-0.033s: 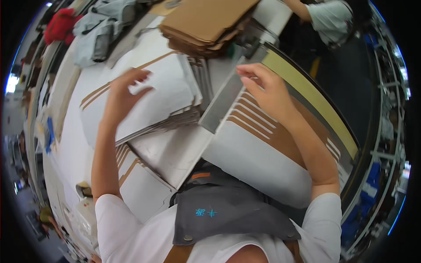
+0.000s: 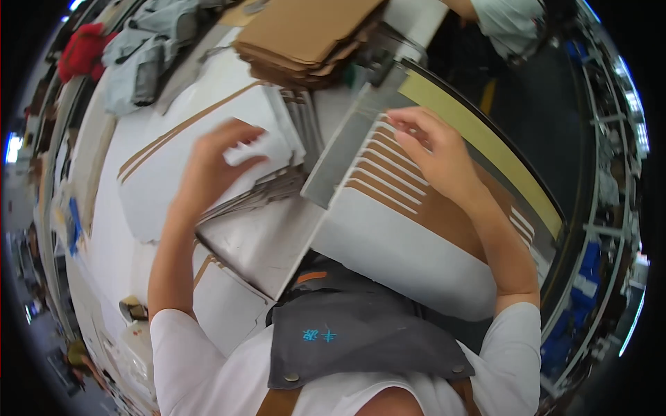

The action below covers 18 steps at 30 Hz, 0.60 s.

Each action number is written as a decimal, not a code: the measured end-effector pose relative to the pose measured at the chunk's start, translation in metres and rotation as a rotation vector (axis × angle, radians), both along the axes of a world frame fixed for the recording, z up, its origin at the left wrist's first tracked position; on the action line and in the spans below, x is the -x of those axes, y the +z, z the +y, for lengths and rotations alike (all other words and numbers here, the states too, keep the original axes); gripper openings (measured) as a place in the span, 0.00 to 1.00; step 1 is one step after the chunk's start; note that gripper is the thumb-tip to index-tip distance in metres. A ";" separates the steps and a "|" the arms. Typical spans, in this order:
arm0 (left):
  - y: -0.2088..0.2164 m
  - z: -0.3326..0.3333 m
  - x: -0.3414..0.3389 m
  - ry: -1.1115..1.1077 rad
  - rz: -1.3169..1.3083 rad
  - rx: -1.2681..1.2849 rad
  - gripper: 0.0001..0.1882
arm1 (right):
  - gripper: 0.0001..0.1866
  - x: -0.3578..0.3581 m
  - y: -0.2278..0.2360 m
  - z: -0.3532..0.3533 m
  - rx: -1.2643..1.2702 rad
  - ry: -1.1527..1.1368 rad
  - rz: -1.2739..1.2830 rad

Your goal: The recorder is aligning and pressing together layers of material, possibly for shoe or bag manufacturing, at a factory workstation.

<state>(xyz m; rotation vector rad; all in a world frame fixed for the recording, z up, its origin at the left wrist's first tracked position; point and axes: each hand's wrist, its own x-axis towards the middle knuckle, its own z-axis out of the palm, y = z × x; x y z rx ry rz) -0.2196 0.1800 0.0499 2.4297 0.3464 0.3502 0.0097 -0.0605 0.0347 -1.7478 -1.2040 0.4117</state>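
Note:
My left hand [image 2: 223, 163] is held above a stack of white sheets [image 2: 201, 139] with brown edge strips, its thumb and fingers apart and nothing between them. Overlapping brown-and-white sheets [image 2: 416, 256] are fanned on a grey board in front of me, their white edges showing as parallel stripes. Over the far end of this fan is my right hand [image 2: 438, 152], fingers bent and thumb a little apart, with no held thing visible. Whether its fingertips touch the topmost edges I cannot tell. More white sheets [image 2: 232, 305] with brown strips lie beside my left forearm.
A pile of brown sheets [image 2: 305, 31] sits at the far side. A yellow strip [image 2: 479, 145] runs along the board's right side. Grey cloth [image 2: 149, 55] and a red item [image 2: 87, 52] are far left; a tape roll [image 2: 133, 308] lies near left. Another person's sleeve [image 2: 510, 24] shows far right.
My left hand has moved to the right over the white stack. My right hand has shifted slightly right and nearer relative to the fanned sheets' far end. The whole view has shifted slightly.

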 end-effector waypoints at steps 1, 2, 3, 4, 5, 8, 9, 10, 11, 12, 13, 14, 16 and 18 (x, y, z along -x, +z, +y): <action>-0.003 -0.036 -0.017 -0.175 -0.023 0.102 0.21 | 0.15 -0.001 0.014 -0.036 0.101 -0.038 -0.061; -0.006 -0.065 -0.036 -0.320 -0.027 0.095 0.23 | 0.17 0.001 0.024 -0.071 0.194 -0.062 -0.058; -0.008 -0.089 -0.051 -0.456 -0.028 0.081 0.25 | 0.19 0.007 0.030 -0.100 0.279 -0.078 -0.047; -0.013 -0.106 -0.062 -0.525 -0.031 0.028 0.27 | 0.19 0.017 0.031 -0.125 0.288 -0.109 -0.044; -0.017 -0.120 -0.069 -0.587 -0.034 -0.029 0.29 | 0.22 0.028 0.029 -0.145 0.364 -0.078 -0.113; -0.016 -0.149 -0.084 -0.644 0.032 -0.133 0.28 | 0.28 0.052 0.016 -0.179 0.418 -0.091 -0.213; -0.015 -0.155 -0.088 -0.644 0.073 -0.191 0.28 | 0.31 0.059 0.010 -0.182 0.379 -0.098 -0.252; -0.011 -0.158 -0.091 -0.632 0.138 -0.180 0.27 | 0.32 0.062 0.007 -0.184 0.371 -0.118 -0.258; -0.010 -0.161 -0.094 -0.647 0.137 -0.186 0.27 | 0.32 0.064 0.006 -0.184 0.368 -0.134 -0.256; -0.008 -0.162 -0.098 -0.632 0.282 -0.129 0.26 | 0.32 0.064 0.005 -0.183 0.365 -0.150 -0.260; -0.007 -0.163 -0.100 -0.612 0.427 -0.074 0.26 | 0.32 0.065 0.004 -0.181 0.362 -0.164 -0.264; -0.007 -0.163 -0.098 -0.620 0.427 -0.083 0.26 | 0.32 0.065 0.002 -0.181 0.344 -0.162 -0.286; -0.008 -0.163 -0.091 -0.647 0.163 -0.172 0.26 | 0.31 0.067 0.001 -0.181 0.340 -0.177 -0.296; -0.012 -0.166 -0.091 -0.620 0.105 -0.172 0.26 | 0.30 0.068 0.003 -0.180 0.337 -0.185 -0.306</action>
